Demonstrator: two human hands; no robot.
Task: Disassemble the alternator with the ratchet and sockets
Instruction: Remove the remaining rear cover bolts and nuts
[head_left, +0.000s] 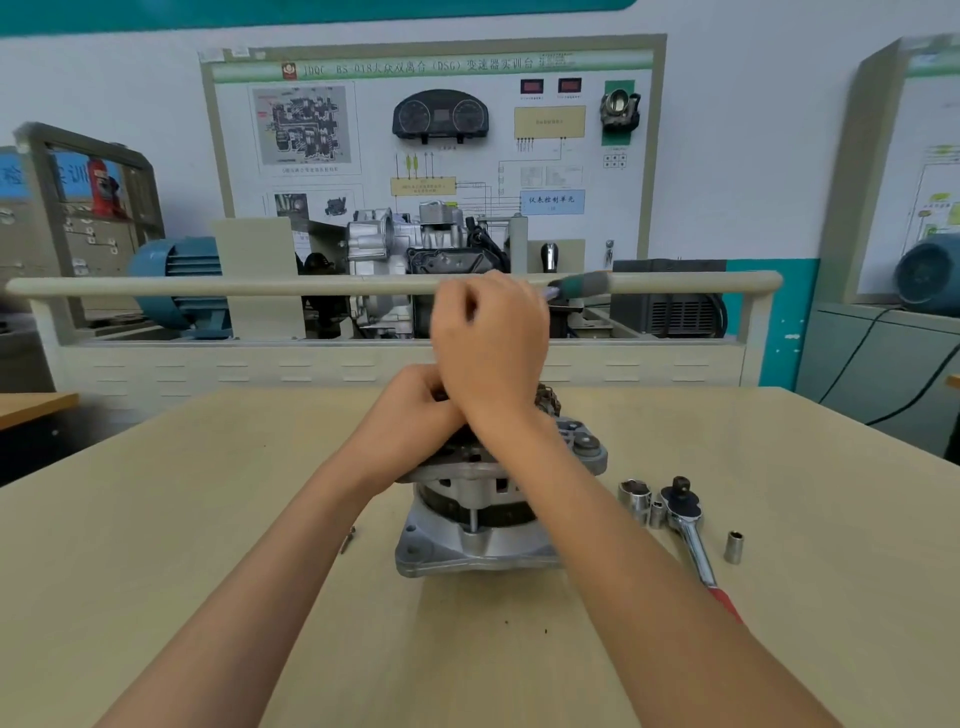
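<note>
Gripping a green-handled tool (576, 287) above the alternator (483, 519) with our right hand (491, 348), our left hand (415, 410) grasps its top; the ratchet (688, 525) lies just right of the alternator on the tabletop (208, 519).

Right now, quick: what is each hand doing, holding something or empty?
Left hand: fingers curled on top of the alternator, gripping it.
Right hand: closed round a green-handled tool, blurred.
</note>
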